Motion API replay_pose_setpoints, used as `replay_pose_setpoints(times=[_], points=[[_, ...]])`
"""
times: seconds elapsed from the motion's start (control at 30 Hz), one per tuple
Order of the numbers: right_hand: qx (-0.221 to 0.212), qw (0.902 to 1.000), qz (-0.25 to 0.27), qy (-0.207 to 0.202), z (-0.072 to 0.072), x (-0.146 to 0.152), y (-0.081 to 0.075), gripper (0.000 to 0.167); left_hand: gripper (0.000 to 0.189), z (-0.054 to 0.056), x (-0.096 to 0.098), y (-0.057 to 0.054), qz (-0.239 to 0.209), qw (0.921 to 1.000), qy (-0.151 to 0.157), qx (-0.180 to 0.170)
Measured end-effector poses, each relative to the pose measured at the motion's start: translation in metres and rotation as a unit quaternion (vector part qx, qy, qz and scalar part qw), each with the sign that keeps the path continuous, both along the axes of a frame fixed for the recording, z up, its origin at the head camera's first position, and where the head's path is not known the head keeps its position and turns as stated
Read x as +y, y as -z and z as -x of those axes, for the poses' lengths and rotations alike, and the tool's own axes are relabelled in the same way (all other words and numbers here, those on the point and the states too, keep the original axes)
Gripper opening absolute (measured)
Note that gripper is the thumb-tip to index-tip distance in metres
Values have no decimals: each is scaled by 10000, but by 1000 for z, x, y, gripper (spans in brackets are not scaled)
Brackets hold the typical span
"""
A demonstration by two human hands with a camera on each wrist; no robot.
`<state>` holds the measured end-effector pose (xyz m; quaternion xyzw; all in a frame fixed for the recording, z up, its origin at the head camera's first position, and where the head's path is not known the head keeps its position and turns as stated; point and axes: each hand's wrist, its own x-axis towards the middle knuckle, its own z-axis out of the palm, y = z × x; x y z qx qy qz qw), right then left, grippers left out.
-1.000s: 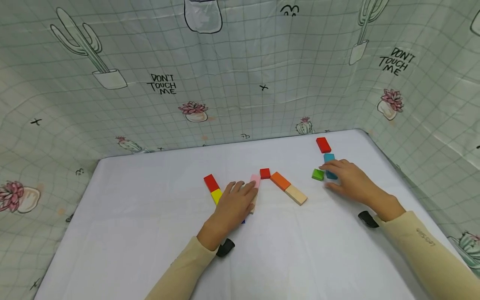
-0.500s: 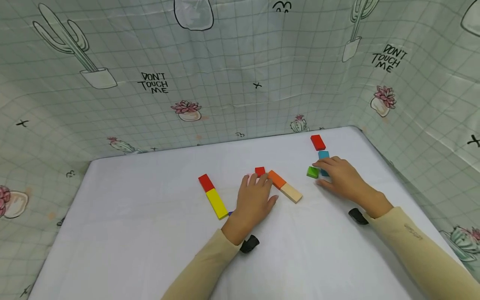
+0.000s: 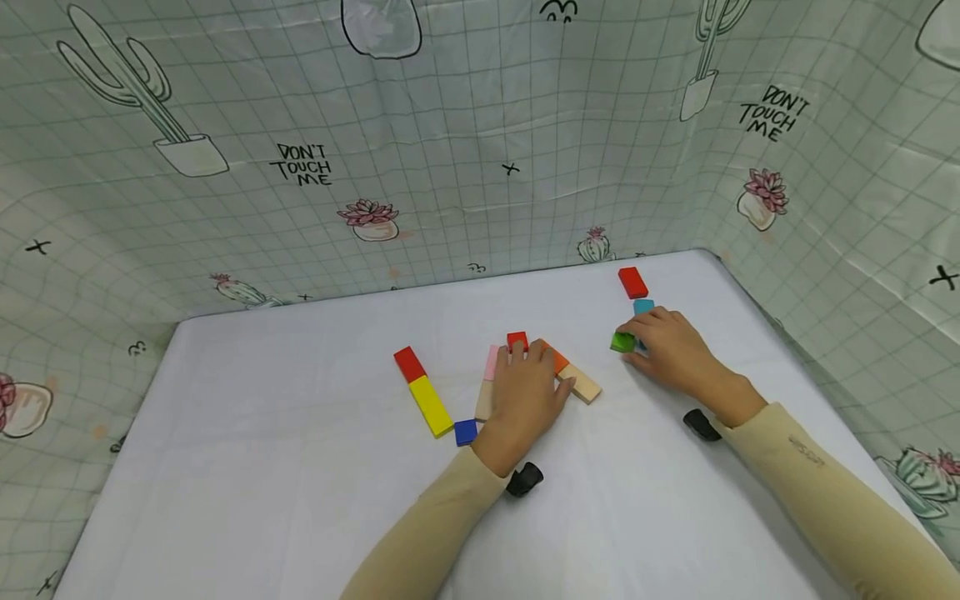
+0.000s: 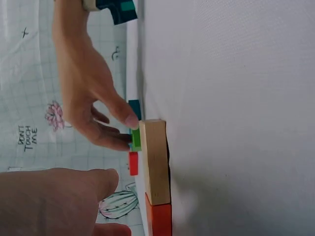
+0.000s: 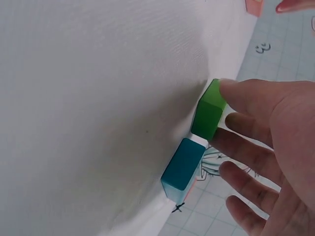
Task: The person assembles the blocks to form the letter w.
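My right hand (image 3: 675, 354) has its thumb and index finger at opposite ends of a small green block (image 5: 209, 115), pinching it on the table. Right beside that lies a light blue block (image 5: 183, 164), partly covered by the hand in the head view. Fingers spread, my left hand (image 3: 525, 396) hovers palm down over the middle group. Its fingertips are near a small red block (image 3: 517, 339) and an orange block (image 3: 558, 360), with its thumb over a plain wooden block (image 3: 583, 385). In the left wrist view, this wooden block (image 4: 155, 162) stands apart from the thumb.
Left of my left hand lie a pink block (image 3: 491, 362), another plain wooden block (image 3: 484, 400), a dark blue block (image 3: 465, 432), a yellow block (image 3: 431, 407) and a red block (image 3: 410, 364). Another red block (image 3: 633, 282) is near the white table's (image 3: 262, 467) far edge.
My left hand has moved right from the pink and plain blocks, uncovering the yellow and dark blue ones. My right hand's fingers have closed in on the green block.
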<state>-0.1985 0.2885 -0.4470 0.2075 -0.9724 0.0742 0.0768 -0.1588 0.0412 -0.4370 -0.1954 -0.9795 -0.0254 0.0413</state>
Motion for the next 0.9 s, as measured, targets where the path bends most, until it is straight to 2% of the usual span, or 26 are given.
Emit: replay_pose_setpoints(times=[0.3, 0.57, 0.9], points=[[160, 9997, 164, -24, 4, -2, 1, 35, 61, 1, 12, 4, 171, 9997, -193, -10], [64, 9998, 150, 68, 4, -3, 3, 33, 62, -1, 16, 8, 298, 9994, -166, 116], [41, 9999, 145, 21, 4, -3, 1, 32, 62, -1, 18, 14, 480, 9985, -249, 32]])
